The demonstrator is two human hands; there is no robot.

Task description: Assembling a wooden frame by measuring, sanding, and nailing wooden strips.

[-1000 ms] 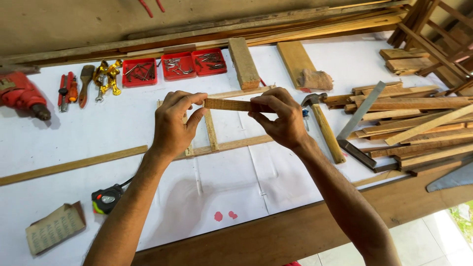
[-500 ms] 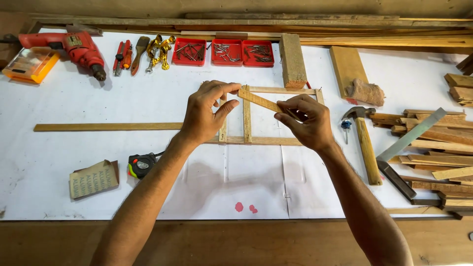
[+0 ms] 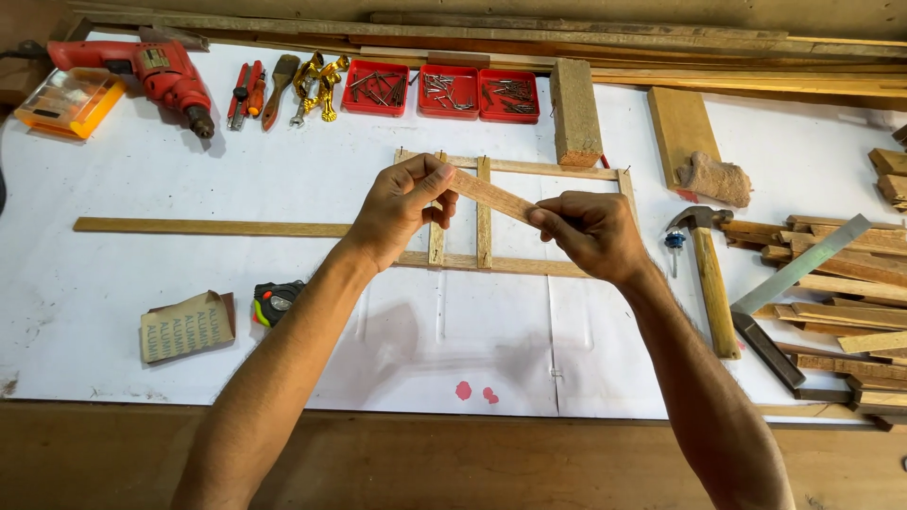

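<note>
Two bare hands meet above a white-covered workbench [image 3: 142,264]. Nearest, at the left, lies a folded tan sandpaper sheet [image 3: 187,326] with printed lettering, beside a yellow-and-black tape measure [image 3: 276,302]. Both forearms reach up from the bottom edge. Left hand [image 3: 402,208] and right hand [image 3: 590,231] each pinch one end of a short wooden strip [image 3: 491,195], tilted down to the right, held over a wooden frame [image 3: 557,170] lying flat. Farther back sit three red trays [image 3: 439,92] of nails, a red drill [image 3: 151,71] and an orange plastic case [image 3: 66,102].
</note>
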